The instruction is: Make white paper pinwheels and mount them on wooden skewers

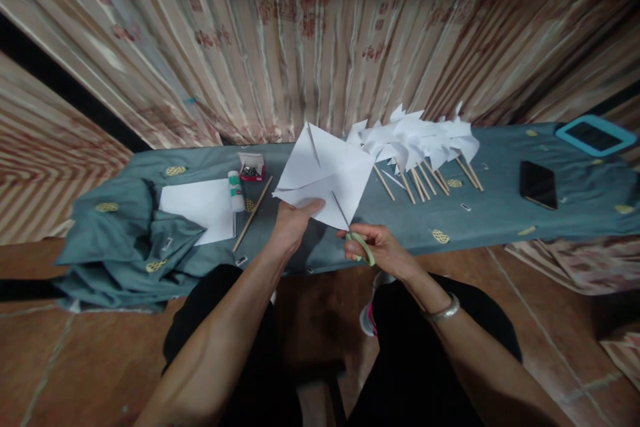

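Note:
A square sheet of white paper point(345, 163) is held over the bench, slit inward from its corners. My left hand point(295, 221) pinches its lower left edge, thumb on top. In my right hand point(377, 248) is a pair of scissors point(361, 247) with light green handles, my fingers through the loops. One scissor blade lies over the paper near its lower right corner; the other blade is hidden beneath. Just behind the paper lie several white paper pinwheels point(420, 140) on wooden sticks.
Left on the green cloth point(410, 227) are a stack of white paper point(200, 203), a glue stick point(235, 191), a red box of small metal pins point(251, 168) and a wooden stick point(253, 213). A black phone point(538, 184) and a blue-framed tablet point(595, 135) lie right. A curtain point(310, 33) hangs behind.

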